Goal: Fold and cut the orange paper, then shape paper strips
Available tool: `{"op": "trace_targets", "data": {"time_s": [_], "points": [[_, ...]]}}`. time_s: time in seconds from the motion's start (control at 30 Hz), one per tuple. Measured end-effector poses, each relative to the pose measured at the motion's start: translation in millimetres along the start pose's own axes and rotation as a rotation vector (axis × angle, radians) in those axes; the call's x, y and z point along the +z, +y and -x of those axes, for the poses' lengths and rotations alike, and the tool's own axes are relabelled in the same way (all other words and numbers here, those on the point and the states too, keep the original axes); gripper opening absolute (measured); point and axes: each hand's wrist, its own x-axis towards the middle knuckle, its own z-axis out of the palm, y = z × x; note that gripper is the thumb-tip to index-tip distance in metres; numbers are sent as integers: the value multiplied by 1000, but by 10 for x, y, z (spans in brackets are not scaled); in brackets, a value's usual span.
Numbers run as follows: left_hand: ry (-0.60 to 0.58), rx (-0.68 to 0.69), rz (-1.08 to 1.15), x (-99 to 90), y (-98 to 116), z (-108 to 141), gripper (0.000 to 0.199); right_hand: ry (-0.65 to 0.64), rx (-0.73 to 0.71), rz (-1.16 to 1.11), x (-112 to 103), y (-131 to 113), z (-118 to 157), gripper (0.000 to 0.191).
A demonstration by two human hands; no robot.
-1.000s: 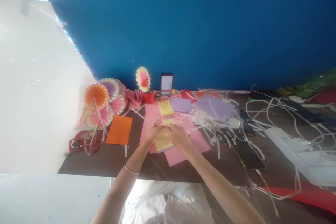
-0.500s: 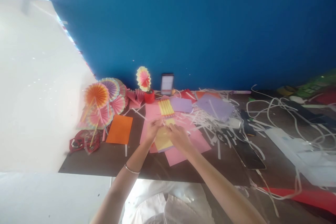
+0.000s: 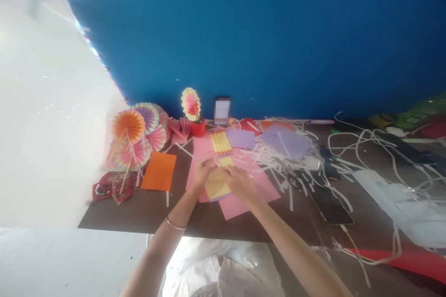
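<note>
My left hand (image 3: 205, 171) and my right hand (image 3: 239, 181) are close together above a yellow paper sheet (image 3: 216, 186), fingers pinched. A small pale bit shows between the fingertips, too small and blurred to name. Beneath the yellow sheet lie pink sheets (image 3: 232, 209), with a lilac edge just showing. Just beyond my fingers rests a pleated yellow paper strip (image 3: 220, 142) with a pinkish near edge. A lilac sheet (image 3: 243, 139) lies to its right.
Folded paper fans (image 3: 128, 126) and an orange sheet (image 3: 158, 171) are on the left. A rosette stands in a red pot (image 3: 198, 127) beside a propped phone (image 3: 222, 111). Rightward lie white paper strips (image 3: 278, 167), a dark phone (image 3: 331, 206) and tangled white cables (image 3: 362, 141).
Both hands stay in nearly the same place over the yellow sheet, with only slight finger movement. The things on the table look unmoved.
</note>
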Motion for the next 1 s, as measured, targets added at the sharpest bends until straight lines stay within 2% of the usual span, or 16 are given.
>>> {"op": "trace_targets", "data": {"time_s": [0.43,0.6,0.73,1.0], "points": [[37,-3,0,21,61,8,25,54,-15,16,-19,12,-9,42],[70,50,-53,41,104,37,22,42,-18,24,9,17,-24,41],[47,90,-66,45,133,52,24,52,-34,53,34,15,-28,38],[68,23,34,14,58,-27,26,31,-39,49,39,27,-35,41]]}}
